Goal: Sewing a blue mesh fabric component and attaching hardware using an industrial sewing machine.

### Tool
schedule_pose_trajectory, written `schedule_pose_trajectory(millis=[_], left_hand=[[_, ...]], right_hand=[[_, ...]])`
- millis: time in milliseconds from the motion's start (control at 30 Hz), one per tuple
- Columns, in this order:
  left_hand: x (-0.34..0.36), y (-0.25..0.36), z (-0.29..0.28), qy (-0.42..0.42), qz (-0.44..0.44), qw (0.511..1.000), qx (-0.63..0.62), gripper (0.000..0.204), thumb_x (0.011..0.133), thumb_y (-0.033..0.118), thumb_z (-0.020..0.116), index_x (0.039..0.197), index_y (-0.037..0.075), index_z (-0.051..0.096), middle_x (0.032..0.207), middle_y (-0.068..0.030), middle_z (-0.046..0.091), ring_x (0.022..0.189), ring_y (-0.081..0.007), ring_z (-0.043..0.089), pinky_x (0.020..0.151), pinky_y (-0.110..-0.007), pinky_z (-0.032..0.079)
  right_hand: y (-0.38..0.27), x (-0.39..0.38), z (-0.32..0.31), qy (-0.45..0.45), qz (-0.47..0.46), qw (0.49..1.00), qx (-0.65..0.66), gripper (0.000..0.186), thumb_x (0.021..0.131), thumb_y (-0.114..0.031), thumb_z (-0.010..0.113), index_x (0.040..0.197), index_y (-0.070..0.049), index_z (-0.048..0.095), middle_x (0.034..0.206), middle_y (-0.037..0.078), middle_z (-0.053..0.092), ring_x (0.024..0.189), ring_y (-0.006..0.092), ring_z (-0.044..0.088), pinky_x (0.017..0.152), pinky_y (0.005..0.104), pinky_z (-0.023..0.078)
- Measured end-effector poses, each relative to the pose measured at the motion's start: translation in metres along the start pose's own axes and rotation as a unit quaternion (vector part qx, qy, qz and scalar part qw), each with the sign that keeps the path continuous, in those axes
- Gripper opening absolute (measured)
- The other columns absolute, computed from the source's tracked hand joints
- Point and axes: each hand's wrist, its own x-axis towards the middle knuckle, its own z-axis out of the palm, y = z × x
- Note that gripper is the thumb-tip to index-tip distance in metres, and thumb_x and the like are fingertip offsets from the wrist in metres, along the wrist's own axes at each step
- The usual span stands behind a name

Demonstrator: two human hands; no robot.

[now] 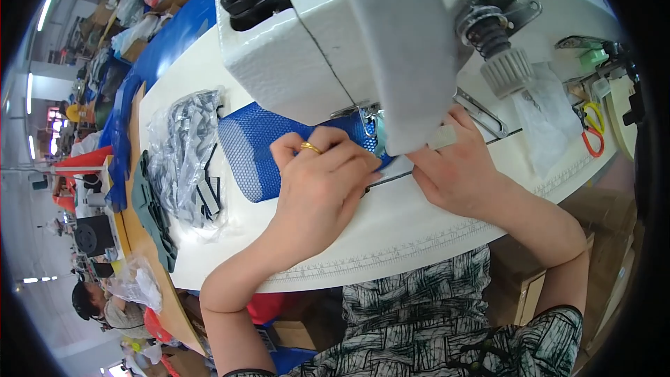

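A white sewing machine (398,42) stands over me, its presser foot (368,124) on blue mesh fabric (255,157). My left hand (317,188) wears a gold ring and has its curled fingers closed on the mesh just left of the foot. My right hand (457,171) is at the right of the needle area, fingers bent and pressed in by the machine's head, next to a small beige patch (442,136). What its fingertips hold, if anything, is hidden.
A clear bag of dark strips (181,146) and green cloth pieces (150,216) lie left on the white tabletop (488,230). Red-and-yellow scissors (593,132) and a white bag (541,119) lie right. Blue material (125,126) lines the left side. A co-worker (115,311) sits lower left.
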Motion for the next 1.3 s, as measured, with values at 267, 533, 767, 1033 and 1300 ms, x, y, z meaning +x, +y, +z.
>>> schedule_pose_trajectory(millis=[267,533,767,1033,1300], left_hand=[[0.013,0.016,0.007,0.018,0.162,0.98,-0.11,0.013,0.084,0.015,0.084,0.09,0.009,0.075,0.093,-0.003,0.071,0.09,-0.0269,0.067,0.073,-0.039,0.046],[0.015,-0.01,-0.007,-0.057,0.024,0.998,0.019,0.035,0.094,0.036,0.078,0.117,0.009,0.072,0.116,-0.0076,0.07,0.109,-0.032,0.063,0.096,-0.048,0.035],[0.017,-0.003,-0.025,-0.122,0.046,0.989,0.067,0.014,0.089,0.017,0.076,0.1,0.01,0.072,0.107,-0.0033,0.068,0.106,-0.0258,0.063,0.09,-0.042,0.036],[0.004,0.005,-0.01,-0.075,0.122,0.988,-0.051,0.008,0.086,0.016,0.076,0.084,0.011,0.07,0.089,-0.002,0.063,0.088,-0.0216,0.059,0.08,-0.037,0.039],[0.029,-0.005,0.002,-0.097,-0.227,0.959,-0.138,0.02,0.101,0.015,0.073,0.093,-0.004,0.074,0.071,-0.0126,0.071,0.062,-0.018,0.067,0.06,-0.034,0.051]], right_hand=[[0.002,-0.005,0.001,-0.048,-0.018,0.996,0.078,0.028,0.073,-0.007,0.072,0.101,-0.008,0.067,0.104,0.009,0.062,0.103,0.0302,0.058,0.09,0.0438,0.046],[0.009,-0.006,0.003,-0.015,-0.033,0.988,0.152,0.022,0.072,0.001,0.071,0.09,-0.011,0.065,0.089,0.003,0.057,0.096,0.0284,0.056,0.082,0.042,0.045],[0.003,-0.006,0.002,-0.029,0.055,0.983,0.174,0.02,0.075,0.0,0.07,0.092,-0.011,0.067,0.089,0.004,0.057,0.094,0.0286,0.057,0.081,0.0415,0.045],[0.002,-0.009,-0.003,-0.033,-0.098,0.982,0.157,0.012,0.078,-0.012,0.076,0.09,-0.011,0.074,0.097,0.001,0.062,0.097,0.0227,0.061,0.082,0.038,0.047],[-0.01,-0.005,0.004,0.117,-0.137,0.983,0.039,0.018,0.073,-0.011,0.08,0.09,-0.008,0.077,0.091,-0.001,0.064,0.086,0.0183,0.062,0.064,0.0317,0.045]])
